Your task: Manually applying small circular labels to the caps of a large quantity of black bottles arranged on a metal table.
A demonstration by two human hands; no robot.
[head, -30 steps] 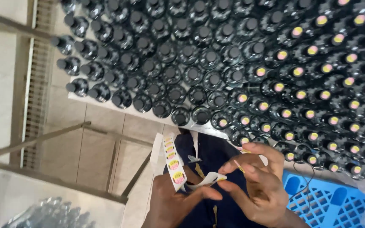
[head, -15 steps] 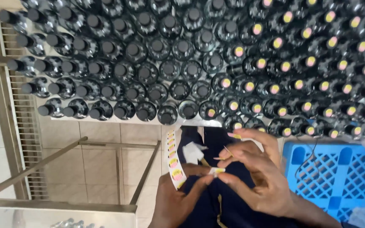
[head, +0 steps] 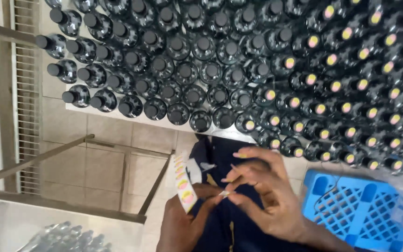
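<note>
The sticker strip [head: 182, 179] is now held lower and nearer the hands than before. It is gripped by the left hand [head: 183, 224], while a sticker [head: 225, 192] is pinched by the right hand [head: 262, 196].

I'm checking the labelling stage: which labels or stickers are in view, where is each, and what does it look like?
Sticker strip: held by the left hand, a white backing strip with round pink-and-yellow stickers in a row.
Cap stickers: on the bottle tops at the right of the table, small round pink-and-yellow dots.
Unlabelled bottles: left part, plain dark caps.
Right hand: fingertips at the strip's end.
</note>
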